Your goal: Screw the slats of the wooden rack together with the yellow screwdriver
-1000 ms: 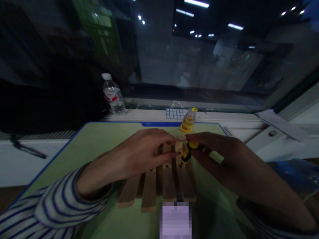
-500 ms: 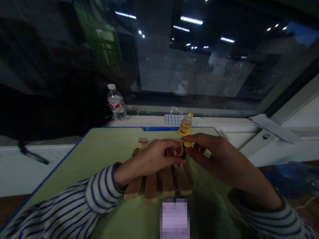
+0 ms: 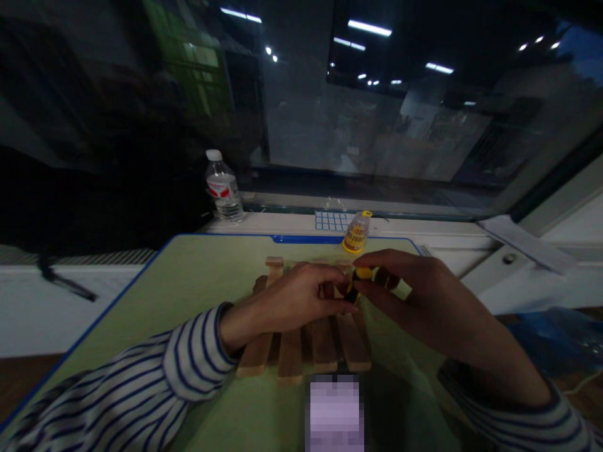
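A small yellow-and-black piece (image 3: pixel 362 274), shaped like a stubby screwdriver handle, stands tilted over the right part of a slatted wooden frame (image 3: pixel 325 348). My right hand (image 3: pixel 417 292) pinches its yellow top between thumb and fingertips. Lower down, the fingers of my left hand (image 3: pixel 299 298) close around its black part from the left. The forearm on that side lies across the slats. The piece's lower end and whatever it touches are hidden behind my left fingers.
A clear cone-shaped container (image 3: pixel 357 235) with yellow ends stands at the back of the green table (image 3: pixel 151 301). A water bottle (image 3: pixel 225 191) is on the windowsill, near a blue grid sheet (image 3: pixel 331 221). In front of the frame lies a phone-like thing (image 3: pixel 335 414), its face blurred out.
The view has shifted slightly. Both hands keep their grip on the yellow-and-black piece, whose top now leans a little more to the right.
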Demonstrator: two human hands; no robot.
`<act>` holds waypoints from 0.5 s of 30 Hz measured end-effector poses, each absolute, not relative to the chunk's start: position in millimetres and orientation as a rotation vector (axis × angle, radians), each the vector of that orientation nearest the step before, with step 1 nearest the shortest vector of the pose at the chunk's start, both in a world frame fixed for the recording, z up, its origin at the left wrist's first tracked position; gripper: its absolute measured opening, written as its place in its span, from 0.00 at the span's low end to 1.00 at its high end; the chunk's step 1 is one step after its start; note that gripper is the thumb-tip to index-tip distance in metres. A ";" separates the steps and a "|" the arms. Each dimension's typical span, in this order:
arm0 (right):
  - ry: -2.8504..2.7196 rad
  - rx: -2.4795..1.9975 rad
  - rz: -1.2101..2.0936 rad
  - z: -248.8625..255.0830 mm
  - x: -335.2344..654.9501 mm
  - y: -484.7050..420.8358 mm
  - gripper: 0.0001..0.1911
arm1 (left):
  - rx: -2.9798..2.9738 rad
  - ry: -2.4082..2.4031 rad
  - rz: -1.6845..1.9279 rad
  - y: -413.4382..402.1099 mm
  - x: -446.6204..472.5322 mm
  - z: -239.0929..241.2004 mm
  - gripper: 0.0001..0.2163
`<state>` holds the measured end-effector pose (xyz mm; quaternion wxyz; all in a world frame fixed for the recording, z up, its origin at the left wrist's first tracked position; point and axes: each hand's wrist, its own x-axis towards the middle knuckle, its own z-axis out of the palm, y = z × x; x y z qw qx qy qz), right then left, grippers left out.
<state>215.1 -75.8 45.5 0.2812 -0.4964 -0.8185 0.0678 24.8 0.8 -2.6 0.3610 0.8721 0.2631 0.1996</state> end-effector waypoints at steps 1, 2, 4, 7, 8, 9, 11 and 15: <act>-2.191 -1.331 0.177 45.5 215.0 -75.6 0.09 | 2.249 0.678 0.504 1.0 24.8 -2.6 0.10; -2.193 -1.330 0.176 45.7 214.8 -75.5 0.09 | 2.253 0.679 0.494 1.3 24.7 -2.6 0.09; -2.193 -1.337 0.179 46.1 214.5 -75.6 0.08 | 2.267 0.673 0.485 1.5 24.5 -2.5 0.09; -2.188 -1.374 0.186 46.7 214.5 -76.1 0.08 | 2.303 0.648 0.499 1.3 24.5 -2.0 0.09; -2.186 -1.382 0.186 46.8 214.6 -76.1 0.07 | 2.315 0.644 0.507 0.9 24.5 -1.7 0.09; -2.182 -1.390 0.187 46.9 214.7 -75.9 0.07 | 2.325 0.646 0.514 0.6 24.5 -1.4 0.09; -2.171 -1.397 0.185 46.8 214.8 -75.4 0.07 | 2.333 0.669 0.523 -0.2 24.6 -0.5 0.09; -2.165 -1.404 0.186 46.1 214.4 -74.7 0.07 | 2.314 0.710 0.518 -0.9 24.4 0.8 0.10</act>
